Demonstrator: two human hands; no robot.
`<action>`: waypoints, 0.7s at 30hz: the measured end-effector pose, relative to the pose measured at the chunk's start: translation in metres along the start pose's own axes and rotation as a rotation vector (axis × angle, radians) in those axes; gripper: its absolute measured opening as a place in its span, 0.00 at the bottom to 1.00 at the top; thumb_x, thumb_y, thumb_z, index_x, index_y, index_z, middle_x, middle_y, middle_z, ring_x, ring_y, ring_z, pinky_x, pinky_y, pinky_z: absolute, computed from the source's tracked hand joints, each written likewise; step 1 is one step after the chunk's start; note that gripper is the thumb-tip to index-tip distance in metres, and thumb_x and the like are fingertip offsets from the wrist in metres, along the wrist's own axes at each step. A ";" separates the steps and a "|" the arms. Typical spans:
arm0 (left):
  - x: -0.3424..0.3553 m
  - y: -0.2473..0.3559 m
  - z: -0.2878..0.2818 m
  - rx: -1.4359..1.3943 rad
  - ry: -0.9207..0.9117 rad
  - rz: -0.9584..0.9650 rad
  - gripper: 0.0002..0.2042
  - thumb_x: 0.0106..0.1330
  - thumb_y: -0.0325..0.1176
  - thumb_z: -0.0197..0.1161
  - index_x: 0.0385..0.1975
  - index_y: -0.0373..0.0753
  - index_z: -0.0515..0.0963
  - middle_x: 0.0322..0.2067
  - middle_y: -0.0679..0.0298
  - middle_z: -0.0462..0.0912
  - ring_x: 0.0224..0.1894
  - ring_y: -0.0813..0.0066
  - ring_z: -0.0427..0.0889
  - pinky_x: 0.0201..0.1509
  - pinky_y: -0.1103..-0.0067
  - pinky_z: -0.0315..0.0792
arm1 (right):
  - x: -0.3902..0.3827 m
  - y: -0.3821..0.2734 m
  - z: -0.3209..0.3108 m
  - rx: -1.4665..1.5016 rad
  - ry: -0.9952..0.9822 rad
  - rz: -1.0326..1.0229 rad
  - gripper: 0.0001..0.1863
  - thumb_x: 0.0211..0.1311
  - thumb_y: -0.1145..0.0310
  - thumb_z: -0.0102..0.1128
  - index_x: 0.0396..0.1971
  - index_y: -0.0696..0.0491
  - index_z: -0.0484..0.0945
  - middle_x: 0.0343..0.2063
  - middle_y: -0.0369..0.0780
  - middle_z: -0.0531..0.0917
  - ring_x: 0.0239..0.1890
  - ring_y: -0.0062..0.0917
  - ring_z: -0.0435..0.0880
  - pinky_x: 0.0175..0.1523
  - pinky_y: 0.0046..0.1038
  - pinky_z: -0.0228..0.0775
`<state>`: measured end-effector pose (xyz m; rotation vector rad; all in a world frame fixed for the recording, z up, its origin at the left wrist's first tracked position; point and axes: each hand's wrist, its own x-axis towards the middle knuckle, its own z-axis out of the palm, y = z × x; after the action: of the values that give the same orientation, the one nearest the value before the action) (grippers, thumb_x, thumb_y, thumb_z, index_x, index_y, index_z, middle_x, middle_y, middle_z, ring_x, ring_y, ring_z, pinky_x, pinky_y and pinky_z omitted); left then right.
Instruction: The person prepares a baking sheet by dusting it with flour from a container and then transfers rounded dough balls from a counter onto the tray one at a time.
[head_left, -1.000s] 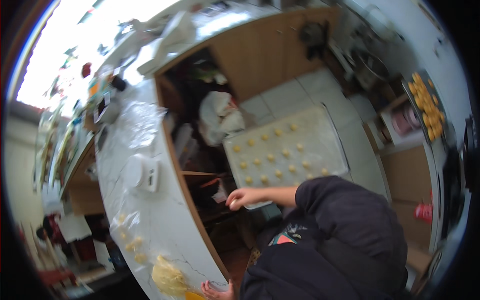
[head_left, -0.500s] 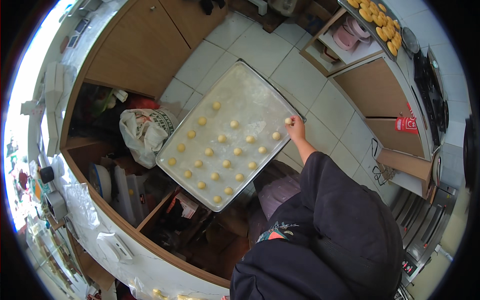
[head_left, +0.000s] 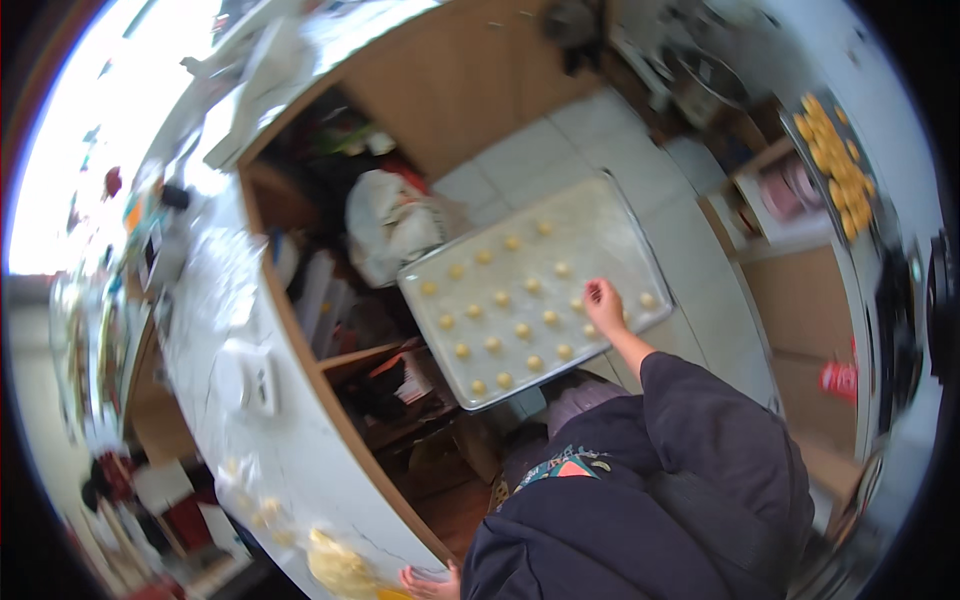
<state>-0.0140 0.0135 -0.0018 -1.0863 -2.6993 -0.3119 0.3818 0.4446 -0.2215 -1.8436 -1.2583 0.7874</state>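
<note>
A metal baking tray (head_left: 610, 220) holds several small round dough balls (head_left: 523, 330), pale yellow and set in rows. Above its right part is my right hand (head_left: 604, 306), fingers curled together, with nothing visible in them. One dough ball (head_left: 647, 299) rests by the tray's right corner, apart from the hand. At the bottom of the view my left hand (head_left: 432, 583) lies at the counter's edge with its fingers stretched out. Beside it sits a larger mass of yellow dough (head_left: 340, 565); part of this hand is cut off by the frame.
A white counter (head_left: 300, 440) curves along the left, bearing a white device (head_left: 245, 378) and clear plastic (head_left: 220, 275). Open shelves lie beneath it. Near the tray's far left corner stands a white plastic bag (head_left: 390, 225). Another tray with yellow baked pieces (head_left: 838, 165) is at the far right.
The dough ball in my right hand has been let go at the tray's right corner. That hand has drawn left over the tray. The view has turned, bringing my left hand and the dough in.
</note>
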 end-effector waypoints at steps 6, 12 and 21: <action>-0.008 -0.006 -0.020 -0.060 -0.032 -0.087 0.40 0.38 0.59 0.71 0.52 0.43 0.69 0.58 0.55 0.68 0.62 0.52 0.64 0.65 0.57 0.55 | -0.073 -0.268 0.134 0.324 -0.911 -0.604 0.11 0.65 0.64 0.58 0.29 0.56 0.80 0.26 0.40 0.81 0.31 0.27 0.79 0.38 0.28 0.70; 0.000 0.008 -0.032 -0.106 -0.034 -0.274 0.39 0.33 0.54 0.74 0.50 0.46 0.72 0.56 0.59 0.71 0.63 0.58 0.65 0.67 0.59 0.55 | -0.266 -0.368 0.207 0.156 -1.472 -1.603 0.14 0.61 0.70 0.53 0.47 0.54 0.77 0.51 0.44 0.76 0.59 0.38 0.70 0.65 0.37 0.59; -0.016 0.003 -0.048 -0.198 -0.049 -0.274 0.37 0.33 0.54 0.76 0.47 0.45 0.73 0.55 0.57 0.70 0.61 0.57 0.66 0.66 0.61 0.55 | -0.428 -0.435 0.356 0.326 -0.920 -1.585 0.21 0.66 0.66 0.49 0.57 0.56 0.70 0.56 0.48 0.73 0.59 0.39 0.70 0.62 0.34 0.61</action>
<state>0.0055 -0.0080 0.0403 -0.7754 -2.9121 -0.6171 -0.2559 0.2276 -0.0088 0.2095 -2.3218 0.7313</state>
